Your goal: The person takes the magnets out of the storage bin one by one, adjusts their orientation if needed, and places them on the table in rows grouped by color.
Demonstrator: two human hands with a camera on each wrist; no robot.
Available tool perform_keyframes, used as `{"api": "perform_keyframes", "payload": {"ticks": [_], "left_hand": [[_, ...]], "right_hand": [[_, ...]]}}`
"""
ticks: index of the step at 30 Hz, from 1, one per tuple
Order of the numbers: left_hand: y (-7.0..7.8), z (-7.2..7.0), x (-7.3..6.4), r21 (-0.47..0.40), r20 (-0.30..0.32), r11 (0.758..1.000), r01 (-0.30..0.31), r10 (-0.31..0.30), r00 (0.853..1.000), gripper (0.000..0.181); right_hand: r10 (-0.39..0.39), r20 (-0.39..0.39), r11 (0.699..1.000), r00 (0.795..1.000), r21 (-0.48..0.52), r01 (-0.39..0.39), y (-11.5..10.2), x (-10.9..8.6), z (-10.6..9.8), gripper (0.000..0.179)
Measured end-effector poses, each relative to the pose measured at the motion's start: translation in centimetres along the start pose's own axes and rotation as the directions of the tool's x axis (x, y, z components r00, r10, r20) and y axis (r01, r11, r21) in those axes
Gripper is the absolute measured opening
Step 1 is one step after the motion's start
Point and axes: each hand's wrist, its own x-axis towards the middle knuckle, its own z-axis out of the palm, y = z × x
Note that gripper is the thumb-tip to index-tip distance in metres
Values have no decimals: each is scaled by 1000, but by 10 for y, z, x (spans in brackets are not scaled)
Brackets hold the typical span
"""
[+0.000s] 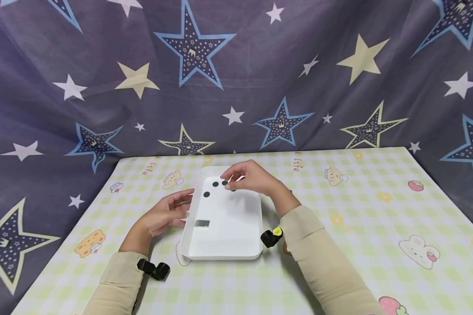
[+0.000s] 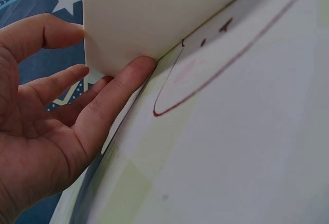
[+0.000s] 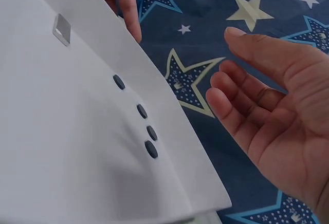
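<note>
A white tray holds several small black discs along its far end. A small shiny rectangular metal piece lies by the tray's left wall. My left hand is at the tray's left side, its fingertips resting against the outer wall; in the left wrist view the thumb of the left hand reaches the wall's lower edge. Over the far end of the tray my right hand hovers near the discs. Its thumb and bent fingers stand apart with nothing between them in the right wrist view.
The tray stands on a table with a green and white checked cloth printed with cartoon figures. Behind the table hangs a dark blue star-patterned curtain. A small black camera is strapped at the right wrist, beside the tray's right wall.
</note>
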Motion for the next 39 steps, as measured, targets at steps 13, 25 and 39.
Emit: {"api": "perform_keyframes", "payload": {"ticks": [13,25,39], "left_hand": [[-2,-1,2,7,8,1000,-6,5,1000,76],[-1,-1,3,-11,16,1000,0,0,1000,78],[-2,-3,0,-18,31,1000,-10,11,999,77]], "right_hand": [[18,143,999,990,-41,-12,8,21,26,25],[120,360,990,925,-110,-85,12,29,48,24],[143,418,969,897,-245,-40,16,35,68,23]]}}
